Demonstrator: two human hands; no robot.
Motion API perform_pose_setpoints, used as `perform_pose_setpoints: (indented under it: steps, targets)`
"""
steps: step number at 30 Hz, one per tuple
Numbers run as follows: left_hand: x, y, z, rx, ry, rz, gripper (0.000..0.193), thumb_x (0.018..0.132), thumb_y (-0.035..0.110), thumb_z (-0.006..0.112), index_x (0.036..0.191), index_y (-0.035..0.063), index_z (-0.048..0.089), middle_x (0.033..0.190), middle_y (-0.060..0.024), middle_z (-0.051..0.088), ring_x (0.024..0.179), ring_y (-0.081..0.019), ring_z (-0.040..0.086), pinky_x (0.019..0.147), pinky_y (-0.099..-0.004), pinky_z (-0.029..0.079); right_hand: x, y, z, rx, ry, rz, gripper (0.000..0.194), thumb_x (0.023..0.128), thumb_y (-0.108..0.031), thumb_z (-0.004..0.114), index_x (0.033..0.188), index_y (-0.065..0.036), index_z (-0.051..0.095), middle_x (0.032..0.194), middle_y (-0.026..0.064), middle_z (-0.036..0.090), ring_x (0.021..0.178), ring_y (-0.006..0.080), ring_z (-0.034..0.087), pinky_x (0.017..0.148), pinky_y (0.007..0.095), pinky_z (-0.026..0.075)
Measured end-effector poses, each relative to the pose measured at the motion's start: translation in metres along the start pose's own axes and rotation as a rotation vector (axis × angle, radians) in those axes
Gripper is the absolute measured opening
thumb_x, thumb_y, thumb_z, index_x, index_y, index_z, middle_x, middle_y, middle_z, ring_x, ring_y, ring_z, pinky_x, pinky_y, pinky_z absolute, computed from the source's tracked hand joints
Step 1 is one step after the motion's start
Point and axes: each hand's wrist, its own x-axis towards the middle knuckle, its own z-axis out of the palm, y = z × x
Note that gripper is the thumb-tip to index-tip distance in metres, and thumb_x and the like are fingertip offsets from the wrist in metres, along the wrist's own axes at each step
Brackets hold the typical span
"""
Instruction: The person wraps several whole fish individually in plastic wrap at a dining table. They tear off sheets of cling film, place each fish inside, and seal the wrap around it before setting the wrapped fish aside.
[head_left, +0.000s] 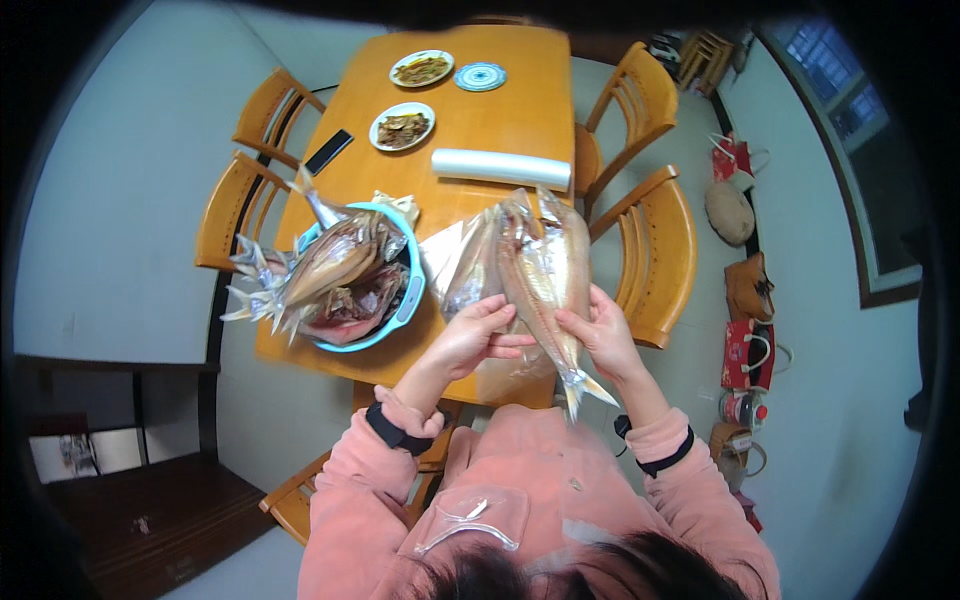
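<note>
A split, dried fish (547, 277) lies opened out above the table's near right edge, its tail towards me. My right hand (600, 334) grips its right side near the tail, thumb on top. At its left side is my left hand (484, 334), thumb and forefinger close together by a clear plastic bag (525, 360); whether they pinch the bag or the fish is unclear. Another fish (472, 270) in clear plastic lies on the left, partly behind the held one. Several split fish (330, 262) fill a blue-rimmed basin (411, 296), tails hanging over its left side.
On the wooden table (525, 105) lie a roll of clear plastic (501, 168), a black phone (328, 152), a plate of food (402, 127), a second plate of food (421, 69) and a blue-patterned round dish (480, 76). Wooden chairs (652, 255) flank the table.
</note>
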Motion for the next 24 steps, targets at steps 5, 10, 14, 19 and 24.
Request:
perform_pose_setpoints:
  steps: [5, 10, 14, 19, 24]
  targets:
    - [-0.003, -0.007, -0.006, 0.060, -0.042, 0.021, 0.027, 0.099, 0.027, 0.051, 0.117, 0.0069, 0.053, 0.094, 0.0035, 0.059, 0.077, -0.0133, 0.066, 0.055, -0.0204, 0.050, -0.004, 0.006, -0.003, 0.084, -0.017, 0.018, 0.040, 0.088, -0.001, 0.065, 0.124, 0.001, 0.049, 0.117, 0.0092, 0.062, 0.104, 0.0141, 0.060, 0.091, 0.0294, 0.049]
    - [-0.005, -0.023, -0.013, 0.198, 0.135, 0.086, 0.021, 0.097, 0.031, 0.058, 0.098, 0.0098, 0.062, 0.077, 0.0084, 0.052, 0.054, -0.0017, 0.035, 0.049, -0.0181, 0.026, -0.006, 0.015, 0.004, 0.068, -0.080, 0.080, 0.039, 0.088, -0.004, 0.066, 0.124, 0.000, 0.049, 0.115, 0.0083, 0.063, 0.102, 0.0135, 0.061, 0.091, 0.0292, 0.050]
    - [-0.011, -0.048, -0.018, 0.004, 0.213, 0.271, 0.020, 0.097, 0.028, 0.057, 0.104, 0.0106, 0.063, 0.087, 0.0075, 0.061, 0.068, -0.0014, 0.049, 0.061, -0.0166, 0.038, -0.006, 0.024, 0.023, 0.021, -0.126, 0.104, 0.042, 0.088, -0.006, 0.067, 0.125, 0.000, 0.049, 0.114, 0.0077, 0.063, 0.101, 0.0124, 0.061, 0.090, 0.0279, 0.050]
    - [-0.043, -0.032, -0.079, -0.086, 0.463, 0.366, 0.020, 0.098, 0.026, 0.054, 0.106, 0.0089, 0.061, 0.097, 0.0028, 0.066, 0.079, -0.0056, 0.059, 0.069, -0.0215, 0.047, -0.010, 0.032, 0.042, 0.072, -0.218, 0.269, 0.053, 0.092, -0.013, 0.064, 0.137, 0.000, 0.038, 0.120, 0.0122, 0.061, 0.103, 0.0143, 0.062, 0.085, 0.0242, 0.050]
    - [-0.112, 0.086, -0.194, 0.325, 0.574, 0.426, 0.021, 0.098, 0.027, 0.054, 0.108, 0.0097, 0.061, 0.092, 0.0033, 0.065, 0.081, -0.0060, 0.061, 0.065, -0.0229, 0.051, -0.016, 0.051, 0.006, -0.036, -0.015, 0.125, 0.046, 0.092, -0.006, 0.060, 0.133, 0.002, 0.042, 0.119, 0.0148, 0.061, 0.102, 0.0152, 0.062, 0.086, 0.0254, 0.049]
